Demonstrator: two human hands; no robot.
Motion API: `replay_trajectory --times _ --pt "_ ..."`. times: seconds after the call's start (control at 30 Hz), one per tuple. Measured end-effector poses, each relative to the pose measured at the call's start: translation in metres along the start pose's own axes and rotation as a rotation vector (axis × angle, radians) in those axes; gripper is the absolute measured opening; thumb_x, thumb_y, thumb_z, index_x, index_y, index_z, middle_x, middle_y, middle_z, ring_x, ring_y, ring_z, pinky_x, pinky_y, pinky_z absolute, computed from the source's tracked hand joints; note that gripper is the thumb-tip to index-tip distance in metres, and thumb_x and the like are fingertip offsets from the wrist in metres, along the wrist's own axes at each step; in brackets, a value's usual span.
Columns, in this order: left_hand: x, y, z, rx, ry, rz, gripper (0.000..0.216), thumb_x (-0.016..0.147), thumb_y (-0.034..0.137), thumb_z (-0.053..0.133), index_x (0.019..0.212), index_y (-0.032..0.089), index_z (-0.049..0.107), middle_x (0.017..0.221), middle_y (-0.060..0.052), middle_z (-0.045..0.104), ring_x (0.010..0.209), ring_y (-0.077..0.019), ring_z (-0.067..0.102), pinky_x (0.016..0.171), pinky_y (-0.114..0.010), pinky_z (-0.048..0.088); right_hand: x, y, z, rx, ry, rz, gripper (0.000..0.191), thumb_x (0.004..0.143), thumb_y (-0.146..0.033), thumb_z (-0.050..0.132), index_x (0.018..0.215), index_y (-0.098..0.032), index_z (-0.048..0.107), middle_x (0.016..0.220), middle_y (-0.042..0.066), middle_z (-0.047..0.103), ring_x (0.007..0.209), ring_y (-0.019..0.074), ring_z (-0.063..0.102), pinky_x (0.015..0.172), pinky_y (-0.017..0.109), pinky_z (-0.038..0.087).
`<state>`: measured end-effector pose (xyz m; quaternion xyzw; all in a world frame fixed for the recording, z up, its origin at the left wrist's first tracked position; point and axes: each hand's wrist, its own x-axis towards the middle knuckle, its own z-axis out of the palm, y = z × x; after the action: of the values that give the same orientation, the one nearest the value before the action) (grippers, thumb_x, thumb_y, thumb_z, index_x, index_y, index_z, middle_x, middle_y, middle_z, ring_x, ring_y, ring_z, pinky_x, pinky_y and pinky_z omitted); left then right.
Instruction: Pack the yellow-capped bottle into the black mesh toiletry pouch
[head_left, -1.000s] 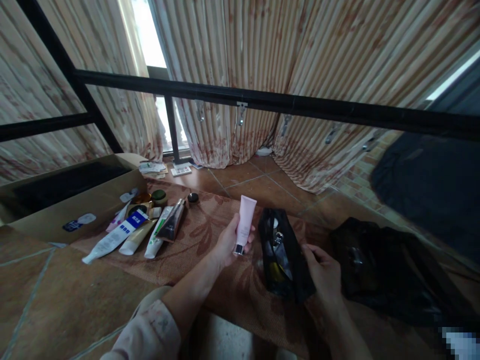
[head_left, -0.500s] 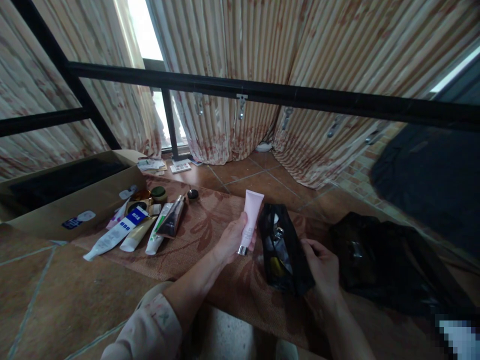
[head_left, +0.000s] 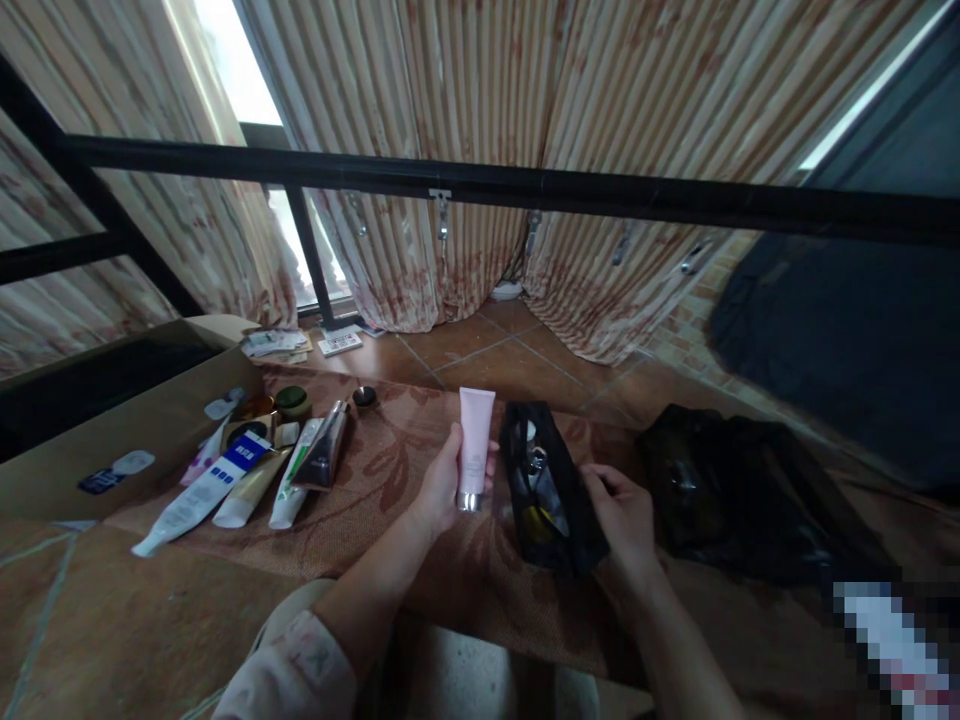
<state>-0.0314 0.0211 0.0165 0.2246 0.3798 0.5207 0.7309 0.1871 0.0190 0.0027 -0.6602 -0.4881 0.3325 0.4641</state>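
My left hand (head_left: 442, 482) is closed around a pale pink squeeze tube (head_left: 475, 440) with a silver cap, held upright with the cap down. Just right of it, a black pouch (head_left: 581, 520) lies open at the top, with small items and something yellow showing inside. My right hand (head_left: 621, 515) grips the pouch's right side; some of its fingertips are hidden behind the edge. On the cloth to the left lie several tubes, among them a blue and white tube (head_left: 206, 490), a green and white tube (head_left: 295, 475) and a dark tube (head_left: 322, 450).
A small dark-lidded jar (head_left: 364, 398) and a green-lidded jar (head_left: 292, 402) stand on the patterned cloth (head_left: 405, 430). A cardboard box (head_left: 135, 425) is at the left. Black bags (head_left: 750, 500) lie at the right. A black metal rail (head_left: 487, 183) crosses ahead, before striped curtains.
The pink tube has turned from a tilt to nearly upright in my left hand. My right hand keeps its hold on the pouch. The whole view has shifted slightly to the right.
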Motion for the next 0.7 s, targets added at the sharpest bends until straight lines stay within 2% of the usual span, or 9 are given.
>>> replay_trajectory --times 0.2,0.3,0.5,0.7 --pt "-0.0031 0.0045 0.0025 -0.017 0.030 -0.010 0.060 0.085 0.066 0.039 0.089 0.012 0.065 0.059 -0.002 0.058 0.044 -0.0092 0.052 0.041 -0.019 0.042 -0.0018 -0.0034 0.0023 0.050 0.000 0.002 0.041 0.072 -0.051 0.057 0.081 -0.014 0.071 0.062 0.003 0.065 0.054 0.0155 0.055 0.050 0.024 0.039" --pt "-0.0037 0.0048 0.0032 0.006 0.039 -0.012 0.056 0.084 0.062 0.046 0.090 0.010 0.067 0.061 -0.003 0.061 0.047 -0.0088 0.055 0.045 -0.018 0.045 -0.0014 -0.0052 0.0025 0.027 0.009 -0.018 0.038 0.072 -0.049 0.057 0.079 -0.014 0.071 0.062 0.003 0.065 0.057 0.0158 0.056 0.053 0.024 0.040" --pt "-0.0033 0.0009 0.0029 0.095 0.066 0.096 0.047 0.069 0.053 0.071 0.084 0.009 0.068 0.070 -0.006 0.068 0.055 -0.0113 0.061 0.052 -0.020 0.050 -0.0001 -0.0077 0.0022 0.041 0.011 -0.036 0.035 0.074 -0.046 0.056 0.077 -0.015 0.070 0.066 0.002 0.065 0.061 0.0155 0.056 0.058 0.025 0.040" --pt "-0.0049 0.0004 0.0021 0.149 0.154 0.186 0.043 0.057 0.047 0.081 0.077 0.012 0.066 0.059 -0.001 0.065 0.048 -0.0119 0.059 0.045 -0.020 0.045 0.0010 -0.0066 0.0014 0.032 0.010 -0.039 0.034 0.073 -0.046 0.056 0.076 -0.016 0.070 0.068 0.002 0.067 0.063 0.0162 0.057 0.059 0.025 0.040"
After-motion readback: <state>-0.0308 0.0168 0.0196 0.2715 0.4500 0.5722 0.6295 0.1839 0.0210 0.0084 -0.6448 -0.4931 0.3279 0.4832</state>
